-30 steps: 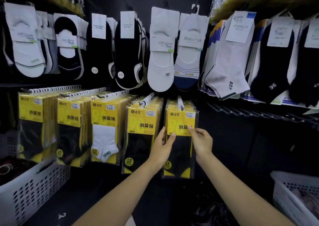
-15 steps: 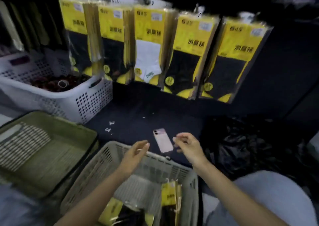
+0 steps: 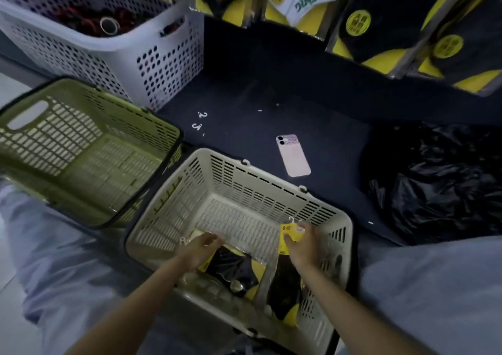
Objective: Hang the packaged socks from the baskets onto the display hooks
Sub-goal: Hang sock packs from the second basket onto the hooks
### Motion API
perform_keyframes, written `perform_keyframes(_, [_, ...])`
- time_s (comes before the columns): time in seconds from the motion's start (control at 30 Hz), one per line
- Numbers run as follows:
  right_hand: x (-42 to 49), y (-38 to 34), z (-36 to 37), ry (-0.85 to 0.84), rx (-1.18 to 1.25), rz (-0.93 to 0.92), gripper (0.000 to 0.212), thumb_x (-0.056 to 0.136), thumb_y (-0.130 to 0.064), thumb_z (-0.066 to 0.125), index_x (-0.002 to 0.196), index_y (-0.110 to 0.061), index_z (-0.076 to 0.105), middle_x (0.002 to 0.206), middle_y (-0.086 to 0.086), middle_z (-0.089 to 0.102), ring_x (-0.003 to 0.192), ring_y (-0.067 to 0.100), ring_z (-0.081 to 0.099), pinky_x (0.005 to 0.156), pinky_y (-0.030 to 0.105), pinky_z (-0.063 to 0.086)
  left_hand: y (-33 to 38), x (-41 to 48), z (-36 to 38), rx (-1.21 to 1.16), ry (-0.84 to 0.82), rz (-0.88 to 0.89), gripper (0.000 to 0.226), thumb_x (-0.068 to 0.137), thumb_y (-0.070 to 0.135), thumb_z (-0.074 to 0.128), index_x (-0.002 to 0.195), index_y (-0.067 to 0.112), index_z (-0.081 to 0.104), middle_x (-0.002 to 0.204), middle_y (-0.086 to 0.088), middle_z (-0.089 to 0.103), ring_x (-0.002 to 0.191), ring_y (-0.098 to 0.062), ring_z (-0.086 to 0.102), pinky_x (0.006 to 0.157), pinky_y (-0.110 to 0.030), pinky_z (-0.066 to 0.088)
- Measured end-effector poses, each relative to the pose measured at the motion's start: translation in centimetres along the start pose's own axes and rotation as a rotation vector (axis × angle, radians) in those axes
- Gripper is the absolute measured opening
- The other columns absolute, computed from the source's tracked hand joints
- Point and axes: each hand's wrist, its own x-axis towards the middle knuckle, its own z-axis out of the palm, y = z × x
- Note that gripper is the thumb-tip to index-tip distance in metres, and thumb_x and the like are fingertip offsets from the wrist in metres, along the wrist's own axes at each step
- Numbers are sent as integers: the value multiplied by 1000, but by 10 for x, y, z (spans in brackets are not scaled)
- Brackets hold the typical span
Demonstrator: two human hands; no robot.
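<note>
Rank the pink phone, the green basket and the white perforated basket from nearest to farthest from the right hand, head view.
From the right hand, which pinches a sock pack:
1. Pink phone, straight ahead.
2. Green basket, to the left.
3. White perforated basket, far back left.
</note>
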Motion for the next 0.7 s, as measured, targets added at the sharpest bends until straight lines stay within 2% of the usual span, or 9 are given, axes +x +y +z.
perform_keyframes(0.07, [10, 1, -2, 67, 28, 62, 50, 77, -13, 76, 119, -4, 51, 116, 15, 60, 98, 30, 60, 73, 29, 44, 1, 4, 8, -30, -28, -27, 51, 91, 50, 52, 130, 16, 55, 131, -2, 56, 117, -17, 51, 92, -22, 34])
perform_keyframes(0.2, [19, 18, 5, 64, 58, 273, 58, 71, -8, 80, 122, -3, 51, 121, 18, 59, 105, 34, 61, 88, 41, 52, -3, 10, 13, -22, -60, -29, 54, 89, 55, 52, 127, 17, 56, 127, -1, 58, 116, -18, 53, 92, -23, 37])
perform_keyframes(0.3, [20, 23, 14, 180, 43, 258, 71, 69, -5, 79, 129, -3, 42, 133, 20, 47, 115, 39, 55, 95, 50, 48, -7, 11, 9, -45, -12, -34, 53, 90, 53, 52, 127, 16, 56, 129, -1, 57, 115, -16, 53, 88, -22, 36])
perform_keyframes(0.4, [21, 22, 22, 167, 22, 257, 86, 70, -5, 79, 140, -4, 29, 146, 20, 34, 128, 41, 44, 101, 53, 43, -9, 12, 10, -17, -1, -32, 54, 90, 52, 52, 129, 16, 55, 130, -2, 57, 119, -17, 52, 90, -22, 35])
perform_keyframes(0.47, [23, 23, 24, 169, 45, 313, 88, 71, -7, 80, 142, -5, 27, 146, 20, 34, 128, 41, 44, 101, 53, 44, -8, 13, 13, -9, -10, -38, 53, 90, 52, 52, 129, 16, 55, 129, -2, 58, 117, -17, 53, 91, -22, 37])
perform_keyframes(0.53, [26, 26, 26, 150, 79, 383, 77, 72, -8, 79, 136, -3, 36, 138, 21, 46, 120, 38, 52, 97, 46, 48, -6, 12, 14, -28, -34, -50, 54, 90, 52, 54, 129, 14, 55, 127, -4, 59, 115, -18, 55, 94, -26, 42])
perform_keyframes(0.6, [22, 29, 26, 33, 126, 391, 51, 79, -6, 73, 126, -2, 53, 123, 19, 61, 110, 33, 60, 86, 32, 48, -2, 10, 15, -38, -71, -40, 54, 90, 48, 56, 131, 12, 52, 127, -7, 58, 114, -21, 56, 96, -32, 46])
perform_keyframes(0.63, [19, 29, 26, -46, 125, 370, 37, 83, -5, 69, 119, -2, 61, 117, 17, 65, 106, 30, 62, 82, 29, 47, 1, 9, 17, -30, -89, -25, 55, 90, 46, 57, 133, 12, 50, 129, -7, 56, 115, -21, 55, 95, -32, 47])
perform_keyframes(0.7, [12, 24, 26, -230, 105, 235, 22, 87, -8, 65, 109, -7, 68, 109, 12, 69, 102, 25, 64, 85, 29, 49, 13, 7, 21, -60, -104, 11, 60, 89, 43, 60, 137, 13, 42, 134, -3, 51, 121, -20, 51, 93, -26, 43])
